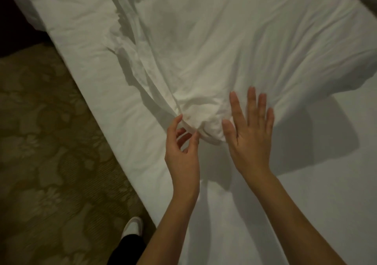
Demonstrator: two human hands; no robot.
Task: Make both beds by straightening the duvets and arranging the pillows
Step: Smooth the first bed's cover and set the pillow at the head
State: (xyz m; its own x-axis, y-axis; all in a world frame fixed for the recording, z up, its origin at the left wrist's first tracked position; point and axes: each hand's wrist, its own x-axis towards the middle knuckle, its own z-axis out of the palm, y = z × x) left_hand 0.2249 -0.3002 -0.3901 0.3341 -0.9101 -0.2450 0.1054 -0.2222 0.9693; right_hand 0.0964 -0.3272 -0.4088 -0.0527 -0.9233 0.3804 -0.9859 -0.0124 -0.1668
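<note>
Pinching the bunched corner of the pillow (234, 46) between thumb and fingers: left hand (182, 152). Spread flat, fingers straight, against the pillow's near edge: right hand (250, 134). Pillow lying askew on the bed (91, 65), loose case folds trailing along its left side. Risk: thin pinch slipping off the fabric under a tug, leaving the case twisted and the pillow crooked.

- The pillow (234, 46) runs off the top edge, its far end out of view.
- The left hand (182, 152) has its fingertips partly tucked behind the pillow's bunched corner.
- The bed (306, 213) is cut by the right and bottom edges.
- The shoe (132, 227) is half hidden by a dark trouser leg (127, 248).
</note>
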